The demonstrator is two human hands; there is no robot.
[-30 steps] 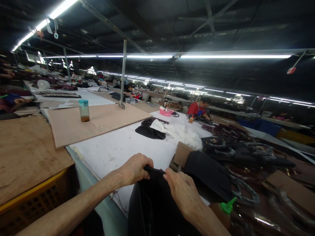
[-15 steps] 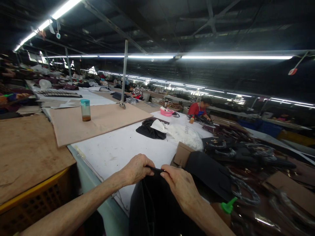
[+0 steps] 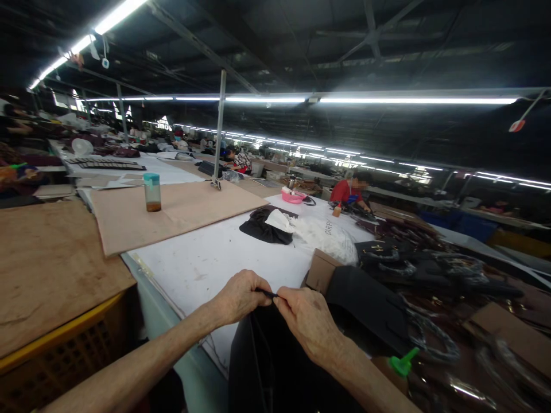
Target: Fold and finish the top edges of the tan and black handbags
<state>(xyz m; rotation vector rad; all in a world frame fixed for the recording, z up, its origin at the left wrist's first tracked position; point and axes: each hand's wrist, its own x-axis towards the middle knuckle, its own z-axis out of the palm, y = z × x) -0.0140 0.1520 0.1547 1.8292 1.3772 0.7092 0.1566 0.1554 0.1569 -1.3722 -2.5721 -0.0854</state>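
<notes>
Both hands meet over the near edge of the white-topped table. My left hand pinches the upper edge of a black piece between thumb and fingers. Right beside it, my right hand pinches the same edge. Only a short dark strip shows between the fingertips. The black piece hangs below the hands into the dark lower part of the view, where its outline blends with what is behind it.
A bottle with a green nozzle stands right of my right forearm. Wrapped dark bag parts cover the right side. A white plastic bag, black cloth and teal-lidded bottle lie ahead. A person in red works farther back.
My right hand has moved slightly left along the black edge, narrowing the gap between my hands. My left hand is nearly in the same place. The view has shifted slightly.
</notes>
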